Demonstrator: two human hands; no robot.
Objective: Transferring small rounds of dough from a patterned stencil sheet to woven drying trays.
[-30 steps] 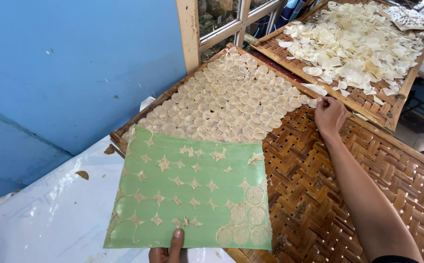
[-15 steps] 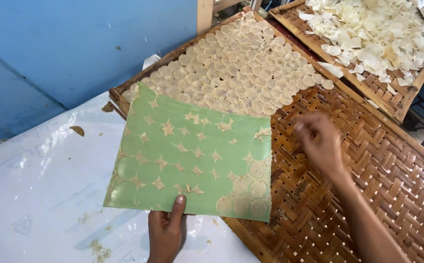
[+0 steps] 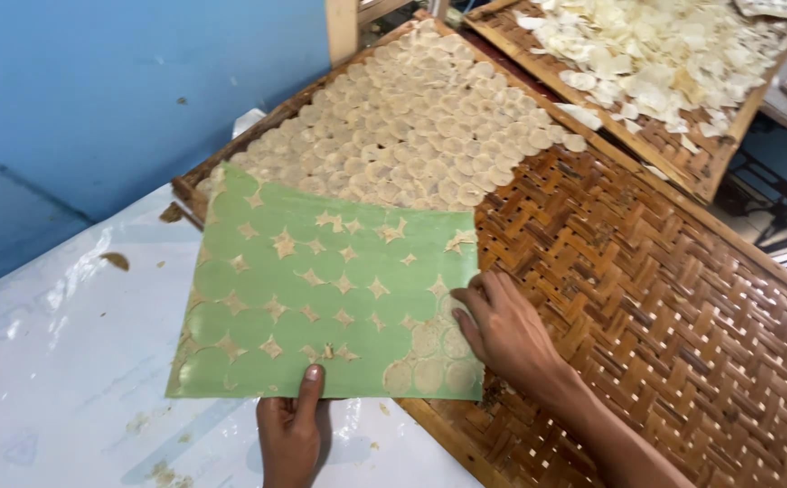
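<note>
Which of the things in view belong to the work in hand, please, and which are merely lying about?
In hand:
left hand gripping the green sheet
right hand on the sheet's pale discs
woven tray bearing laid discs

Lying about:
far tray of loose chips
white plastic cover
blue wall

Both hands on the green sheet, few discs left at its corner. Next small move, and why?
Probably peel a pale disc off with the right hand: it touches the last cluster at the green sheet's corner, the left hand pins the near edge, and the woven tray has bare space.
</note>
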